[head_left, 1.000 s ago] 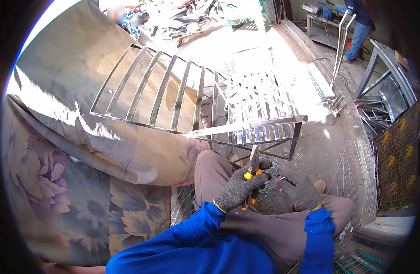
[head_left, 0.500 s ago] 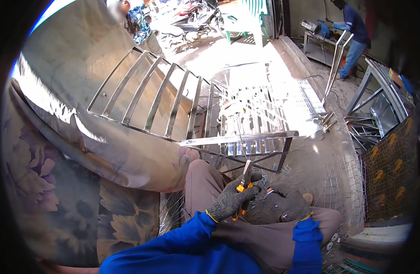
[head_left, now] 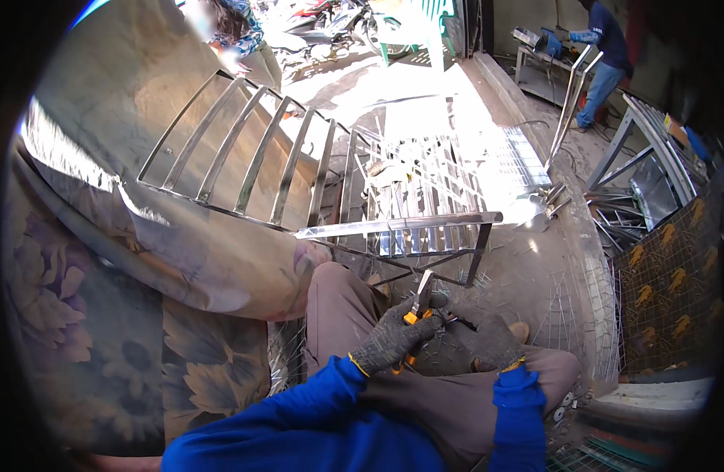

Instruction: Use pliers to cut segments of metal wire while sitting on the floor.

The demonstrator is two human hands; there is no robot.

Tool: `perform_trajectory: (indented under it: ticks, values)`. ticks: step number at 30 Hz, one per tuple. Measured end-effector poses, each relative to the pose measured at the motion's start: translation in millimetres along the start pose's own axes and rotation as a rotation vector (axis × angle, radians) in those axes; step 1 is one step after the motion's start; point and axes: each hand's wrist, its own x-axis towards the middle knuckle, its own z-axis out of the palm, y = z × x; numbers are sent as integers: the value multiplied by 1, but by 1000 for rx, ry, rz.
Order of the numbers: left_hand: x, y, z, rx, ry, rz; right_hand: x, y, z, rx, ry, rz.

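Above the folded legs [head_left: 448, 385], grips yellow-handled pliers [head_left: 424, 286] in the left hand [head_left: 392, 334], gloved fingers wrapped tight around them, metal end pointing up and away, presumably for a firm hold with the tip free of the palm. Holds the right hand [head_left: 496, 343] just beside, fingers curled toward a small thin piece [head_left: 459, 320] in the gap between both hands; cannot tell whether pinched or merely touched. Sits low with knees spread, probably to bring both hands close together in plain sight. Faces the front bar [head_left: 401, 225] of a metal frame [head_left: 293, 169], just beyond the pliers, as the nearest hard edge. Meets flowered cloth [head_left: 126, 362] close on the left, so has little room for that elbow. Finds more room rightward, over floor [head_left: 527, 271] strewn with wire scraps, as far as a raised kerb [head_left: 507, 110].
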Motion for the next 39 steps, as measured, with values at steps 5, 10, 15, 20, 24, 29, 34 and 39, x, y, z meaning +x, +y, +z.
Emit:
perform_trajectory:
  ticks: [5, 10, 15, 20, 24, 29, 34, 39]
  values:
    - [0, 0, 0, -14, 6, 14, 0, 1, 0, -33, 9, -8]
    - [0, 0, 0, -23, 16, 35, -1, -3, -1, -14, -11, 28]
    - [1, 6, -3, -113, 33, 42, -3, -9, -3, 312, -74, 78]
    - [7, 23, -13, 3, 27, 126, -5, -14, -9, 751, -204, 429]
    - [7, 34, -12, 121, 19, 153, -6, -10, -6, 694, -174, 414]
    - [5, 43, -8, 78, -68, 35, -3, -3, -2, 450, -22, 281]
    - [11, 40, -5, 6, -48, 114, -7, -6, -6, 540, 19, 350]
    - [14, 37, -14, -29, -52, 277, -7, -8, -18, 669, -253, 451]
